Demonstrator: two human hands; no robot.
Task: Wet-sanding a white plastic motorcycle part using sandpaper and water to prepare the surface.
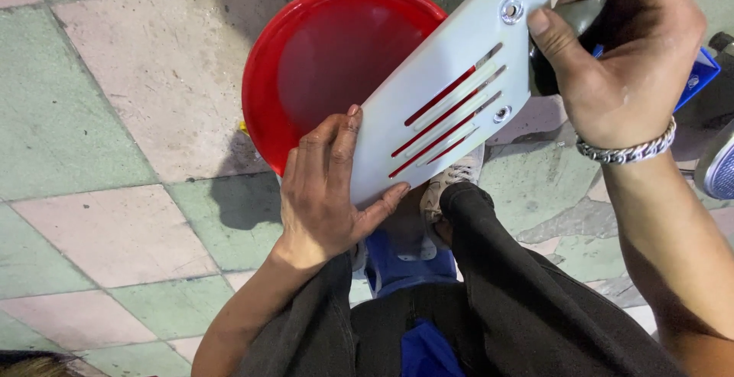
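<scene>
- slotted cover (440, 86): smooth white plastic, faint sheen, metal rivets
- red basin (321, 56): glossy plastic
- bracelet (628, 150): shiny metal links
- floor tiles (115, 102): matt, worn stone
- trousers (520, 300): dark cloth

— What is the person wearing?

— Dark grey trousers (527, 308) with loose folds, over something bright blue (417, 346) that shows between the legs. Both forearms are bare, with no sleeves in view.

— Any jewellery?

— A chunky silver chain bracelet (628, 150) circles the right wrist. The left wrist carries nothing.

— And the feet?

— One pale laced sneaker (449, 186) shows below the knees, its toe scuffed and greyish.
</scene>
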